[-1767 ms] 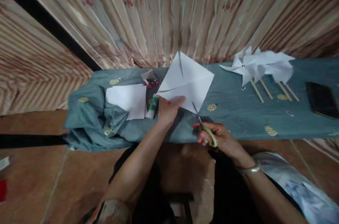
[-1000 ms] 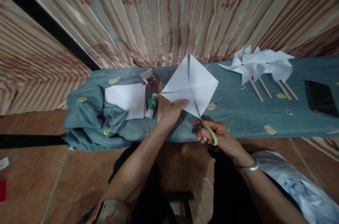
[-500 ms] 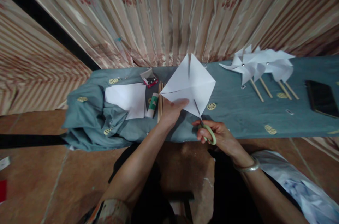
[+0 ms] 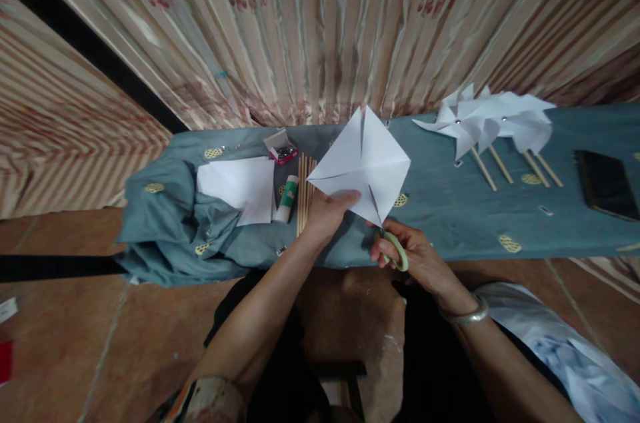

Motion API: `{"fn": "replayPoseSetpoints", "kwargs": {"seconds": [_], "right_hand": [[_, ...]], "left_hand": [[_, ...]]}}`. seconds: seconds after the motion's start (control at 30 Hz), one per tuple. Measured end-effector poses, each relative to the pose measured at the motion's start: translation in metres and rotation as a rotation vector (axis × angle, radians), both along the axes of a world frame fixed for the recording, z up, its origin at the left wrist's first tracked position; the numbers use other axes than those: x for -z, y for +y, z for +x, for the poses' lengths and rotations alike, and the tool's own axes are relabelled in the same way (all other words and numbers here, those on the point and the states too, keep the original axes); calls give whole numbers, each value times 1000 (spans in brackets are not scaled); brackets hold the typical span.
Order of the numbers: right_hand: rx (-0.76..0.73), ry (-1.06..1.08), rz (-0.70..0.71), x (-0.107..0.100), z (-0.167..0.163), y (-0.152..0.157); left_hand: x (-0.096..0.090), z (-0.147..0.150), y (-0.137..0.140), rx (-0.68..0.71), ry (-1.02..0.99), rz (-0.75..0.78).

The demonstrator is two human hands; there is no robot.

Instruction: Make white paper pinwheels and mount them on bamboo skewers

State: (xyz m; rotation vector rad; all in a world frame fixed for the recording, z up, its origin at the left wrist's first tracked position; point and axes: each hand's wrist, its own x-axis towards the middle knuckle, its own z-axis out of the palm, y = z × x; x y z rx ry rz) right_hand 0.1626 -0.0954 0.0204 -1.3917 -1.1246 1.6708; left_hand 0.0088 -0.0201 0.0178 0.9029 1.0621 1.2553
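Note:
A square sheet of white paper (image 4: 383,156) hangs over the table, turned with its corners up, down and sideways. Slits run inward from its top and left corners. My left hand (image 4: 327,213) grips its lower left edge, thumb on top and fingers hidden beneath. In my right hand (image 4: 407,246) is a pair of scissors (image 4: 399,253) with light green handles. Their blades are on the sheet's bottom corner, one lying over the paper and pointing toward its middle.
Left of the paper are wooden sticks (image 4: 303,193), a glue stick (image 4: 287,198), a small box of metal pins (image 4: 281,146) and a stack of white paper (image 4: 240,186). Paper pinwheels (image 4: 520,120) on sticks and a black phone (image 4: 607,183) lie rightward on the green cloth (image 4: 450,210).
The paper has shifted slightly right and down toward the scissors, my left hand moving with it. My right hand stays nearly in place.

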Motion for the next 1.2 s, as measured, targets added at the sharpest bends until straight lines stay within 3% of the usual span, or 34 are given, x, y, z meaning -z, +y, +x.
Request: {"fn": "replayPoseSetpoints", "kwargs": {"seconds": [0.43,0.87,1.2], "right_hand": [[25,-6,11,1,-2,1],[8,-48,28,-3,-1,2],[28,-37,11,-4,-3,3]], "left_hand": [[5,0,2,-33,4,34],[15,0,0,57,-21,-12],[6,1,-2,19,-36,7]]}}
